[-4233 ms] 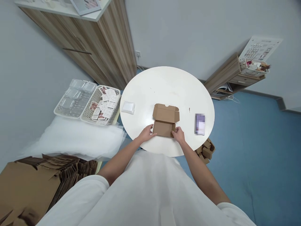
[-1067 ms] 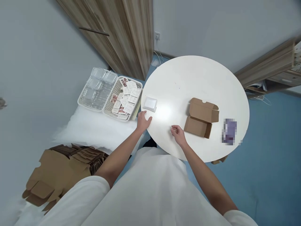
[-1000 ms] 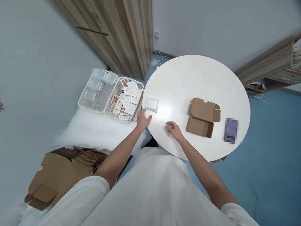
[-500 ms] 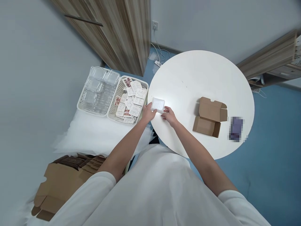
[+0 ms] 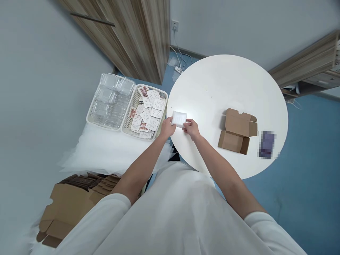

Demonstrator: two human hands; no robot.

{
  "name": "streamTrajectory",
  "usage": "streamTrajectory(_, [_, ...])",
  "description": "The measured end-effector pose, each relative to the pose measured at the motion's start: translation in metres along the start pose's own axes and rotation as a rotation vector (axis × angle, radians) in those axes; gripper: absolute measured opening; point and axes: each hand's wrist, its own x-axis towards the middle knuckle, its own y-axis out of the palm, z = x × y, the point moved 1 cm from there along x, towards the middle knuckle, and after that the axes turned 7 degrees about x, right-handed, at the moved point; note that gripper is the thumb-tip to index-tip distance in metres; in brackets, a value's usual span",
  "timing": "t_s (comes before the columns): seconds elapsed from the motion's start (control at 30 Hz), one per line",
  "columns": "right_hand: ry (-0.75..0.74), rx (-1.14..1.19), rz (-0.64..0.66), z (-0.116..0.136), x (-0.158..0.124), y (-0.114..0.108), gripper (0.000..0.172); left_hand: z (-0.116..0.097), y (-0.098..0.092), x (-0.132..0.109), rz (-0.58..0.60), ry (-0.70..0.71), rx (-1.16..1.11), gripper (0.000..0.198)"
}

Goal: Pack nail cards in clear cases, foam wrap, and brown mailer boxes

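A small white foam-wrapped packet [image 5: 179,118] is between my two hands, over the left edge of the round white table [image 5: 225,81]. My left hand [image 5: 168,127] grips its left side, thumb on the near corner. On the right side, my right hand [image 5: 191,129] pinches the packet with thumb and fingers. What is inside the white wrap cannot be made out. Further right on the table lies an open brown cardboard box [image 5: 237,131], its lid folded back.
A basket [image 5: 129,125] of printed cards stands left of the table, beside a basket [image 5: 91,121] of clear plastic boxes. White foam sheets [image 5: 101,148] lie in front of them. Folded cardboard boxes [image 5: 69,202] are stacked lower left. A blurred purple object [image 5: 267,144] lies at the table's right.
My right hand has closed in on the packet's right side and now grips it. The packet has shifted very slightly to the right.
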Motion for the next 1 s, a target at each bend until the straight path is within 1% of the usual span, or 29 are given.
streamTrajectory(0.1, [-0.009,-0.017,-0.045,-0.007,-0.002,-0.006,0.026,0.000,0.006,-0.006,-0.004,-0.026,-0.040,0.041])
streamTrajectory(0.23, [-0.053,-0.029,-0.048,-0.011,-0.011,-0.021,0.027,-0.003,0.016,-0.018,-0.001,-0.055,-0.161,0.034])
streamTrajectory(0.33, [-0.115,-0.044,-0.033,-0.011,-0.025,-0.038,0.029,-0.010,0.023,-0.030,0.004,-0.064,-0.291,0.029])
streamTrajectory(0.47, [-0.194,-0.059,-0.028,-0.012,-0.049,-0.071,0.034,-0.026,0.035,-0.051,0.049,-0.063,-0.419,0.024])
streamTrajectory(0.6, [-0.278,-0.084,-0.063,-0.014,-0.070,-0.111,0.036,-0.053,0.055,-0.074,0.067,0.020,-0.415,0.023])
streamTrajectory(0.73, [-0.372,-0.085,-0.138,-0.015,-0.083,-0.160,0.036,-0.090,0.084,-0.091,0.066,0.132,-0.311,0.019])
streamTrajectory(0.87, [-0.393,-0.080,-0.175,-0.018,-0.087,-0.210,0.033,-0.127,0.115,-0.099,0.090,0.192,-0.187,0.016])
streamTrajectory(1.0, [-0.382,-0.157,-0.229,-0.024,-0.085,-0.251,0.028,-0.154,0.142,-0.102,0.165,0.196,-0.050,0.022])
